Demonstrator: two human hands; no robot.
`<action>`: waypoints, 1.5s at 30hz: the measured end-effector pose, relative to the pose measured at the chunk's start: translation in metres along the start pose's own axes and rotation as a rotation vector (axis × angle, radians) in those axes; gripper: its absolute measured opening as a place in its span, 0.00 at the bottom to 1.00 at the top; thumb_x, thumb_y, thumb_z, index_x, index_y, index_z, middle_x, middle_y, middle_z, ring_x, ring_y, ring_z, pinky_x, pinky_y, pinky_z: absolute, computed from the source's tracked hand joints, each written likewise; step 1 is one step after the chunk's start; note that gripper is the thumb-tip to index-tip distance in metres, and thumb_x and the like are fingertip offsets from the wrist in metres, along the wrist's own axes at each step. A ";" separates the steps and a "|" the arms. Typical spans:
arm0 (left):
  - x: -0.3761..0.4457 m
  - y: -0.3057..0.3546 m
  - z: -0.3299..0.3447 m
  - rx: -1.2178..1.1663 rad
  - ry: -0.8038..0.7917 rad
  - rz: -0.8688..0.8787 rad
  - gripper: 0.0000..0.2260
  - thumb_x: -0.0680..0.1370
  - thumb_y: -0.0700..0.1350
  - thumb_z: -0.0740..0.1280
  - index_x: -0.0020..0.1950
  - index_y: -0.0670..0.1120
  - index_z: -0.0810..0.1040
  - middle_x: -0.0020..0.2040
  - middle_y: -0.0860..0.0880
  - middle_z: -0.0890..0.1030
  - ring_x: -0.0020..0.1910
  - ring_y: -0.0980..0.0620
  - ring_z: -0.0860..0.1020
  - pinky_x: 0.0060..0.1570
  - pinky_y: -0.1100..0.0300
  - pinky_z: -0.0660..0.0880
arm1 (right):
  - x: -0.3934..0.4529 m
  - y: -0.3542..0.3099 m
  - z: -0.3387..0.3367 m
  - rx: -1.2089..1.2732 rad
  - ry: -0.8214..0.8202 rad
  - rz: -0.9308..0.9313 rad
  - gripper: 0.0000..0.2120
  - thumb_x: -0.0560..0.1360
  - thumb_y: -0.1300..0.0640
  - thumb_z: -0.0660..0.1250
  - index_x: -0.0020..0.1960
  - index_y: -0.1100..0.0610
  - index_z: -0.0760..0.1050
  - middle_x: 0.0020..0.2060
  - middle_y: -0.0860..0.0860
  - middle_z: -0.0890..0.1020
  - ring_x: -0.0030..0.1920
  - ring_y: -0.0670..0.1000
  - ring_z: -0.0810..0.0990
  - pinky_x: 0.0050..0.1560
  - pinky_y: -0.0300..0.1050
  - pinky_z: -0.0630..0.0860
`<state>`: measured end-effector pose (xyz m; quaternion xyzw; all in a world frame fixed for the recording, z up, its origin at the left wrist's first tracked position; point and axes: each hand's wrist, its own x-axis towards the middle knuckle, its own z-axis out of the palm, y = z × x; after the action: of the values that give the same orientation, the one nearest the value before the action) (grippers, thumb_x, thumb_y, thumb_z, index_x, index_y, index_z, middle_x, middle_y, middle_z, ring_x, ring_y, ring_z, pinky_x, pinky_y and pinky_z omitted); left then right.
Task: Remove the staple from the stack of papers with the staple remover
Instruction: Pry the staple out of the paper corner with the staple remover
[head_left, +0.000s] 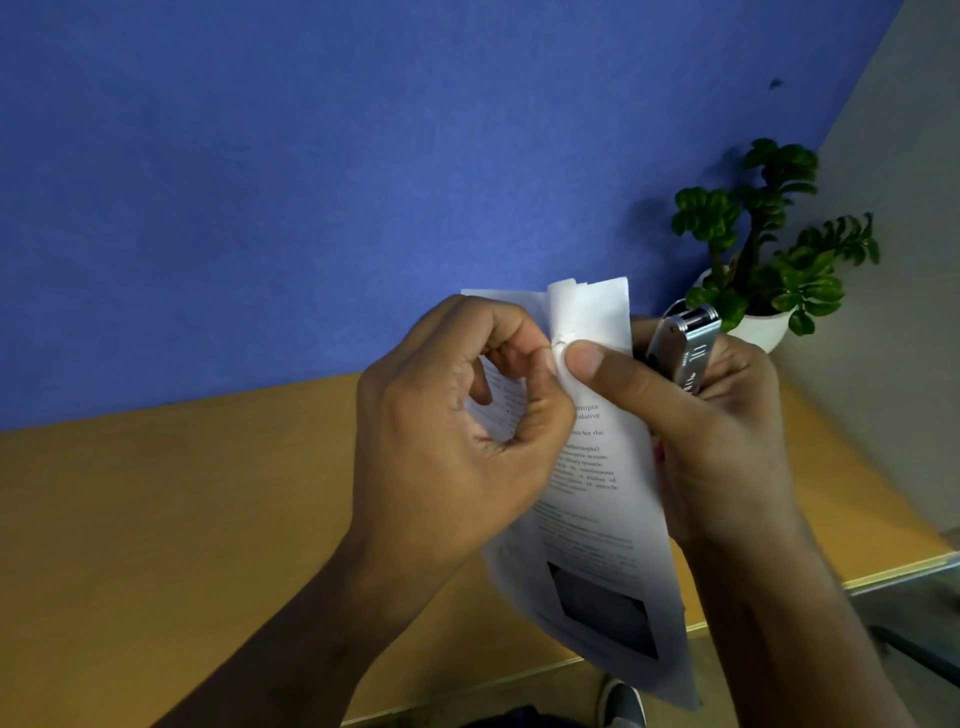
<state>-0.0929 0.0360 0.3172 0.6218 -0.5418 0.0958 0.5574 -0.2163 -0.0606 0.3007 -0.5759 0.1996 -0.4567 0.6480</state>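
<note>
1. Currently, the stack of papers is held up in the air above the desk, with its stapled corner at 12 o'clock and its printed body hanging toward 6 o'clock.
2. The left hand pinches the folded corner, fingers curled together on the paper. Keep this pinch close beside the staple so the sheets cannot flex or tear.
3. The right hand does two jobs: its thumb presses the paper just at 3 o'clock of the staple, and its remaining fingers are clamped around the staple remover. The tool lies behind the sheet edge, pointing toward 12 o'clock, well clear of the staple.
4. The staple appears as a small wire mark between the two thumbs. Whether its legs are already bent open cannot be told.
5. Recommended procedure: flatten the corner, keep the left-hand pinch, then rotate the tool so its tip slides under the staple crown.
6. Lever gently and evenly; a sudden pull is likely to rip the thin corner.
7. Consider laying the stack on the desk for firmer support.
8. A potted plant stands at 2 o'clock; keep the elbow clear of it.
</note>
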 end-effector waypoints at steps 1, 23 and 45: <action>0.000 0.000 0.001 -0.020 0.001 -0.007 0.03 0.74 0.39 0.72 0.43 0.41 0.79 0.39 0.52 0.80 0.38 0.58 0.76 0.41 0.68 0.72 | 0.000 -0.001 0.001 0.020 0.000 0.015 0.12 0.72 0.63 0.77 0.45 0.72 0.81 0.40 0.68 0.86 0.38 0.67 0.87 0.39 0.51 0.84; -0.011 -0.003 0.018 -0.361 0.146 -0.165 0.02 0.76 0.37 0.70 0.47 0.42 0.79 0.42 0.46 0.83 0.36 0.49 0.81 0.38 0.63 0.78 | -0.001 -0.002 0.013 0.227 -0.057 0.179 0.05 0.70 0.62 0.73 0.38 0.56 0.87 0.34 0.55 0.87 0.33 0.52 0.86 0.36 0.44 0.83; -0.005 -0.013 0.006 0.080 0.097 0.097 0.05 0.76 0.41 0.72 0.44 0.39 0.83 0.39 0.48 0.82 0.34 0.52 0.77 0.37 0.65 0.73 | 0.003 0.005 0.005 -0.231 0.024 -0.225 0.25 0.74 0.55 0.76 0.32 0.71 0.69 0.26 0.66 0.71 0.27 0.66 0.68 0.27 0.54 0.68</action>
<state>-0.0876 0.0313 0.3043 0.6110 -0.5395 0.1744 0.5525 -0.2085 -0.0605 0.2980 -0.6600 0.1926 -0.5073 0.5196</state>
